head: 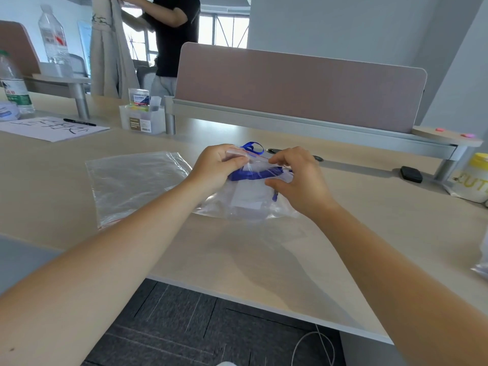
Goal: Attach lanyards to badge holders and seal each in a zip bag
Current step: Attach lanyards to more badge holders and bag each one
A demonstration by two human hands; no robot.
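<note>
A clear zip bag point(250, 204) with a red zip line lies on the beige desk in front of me. Inside it are a white badge holder point(250, 195) and a blue lanyard point(253, 173); a loop of the lanyard sticks out past the bag's mouth. My left hand point(215, 169) pinches the left end of the bag's mouth. At the right end, my right hand point(298, 178) pinches the same mouth. A second, flat zip bag point(134, 180) lies to the left.
A pink desk divider point(303, 85) stands behind the bags. At the left are a sheet of paper with a marker point(52, 128), a clear organiser box point(142, 117) and water bottles point(13, 85). A black object point(411, 174) and a yellow-lidded jar point(472, 180) sit at the right. A person stands at the back.
</note>
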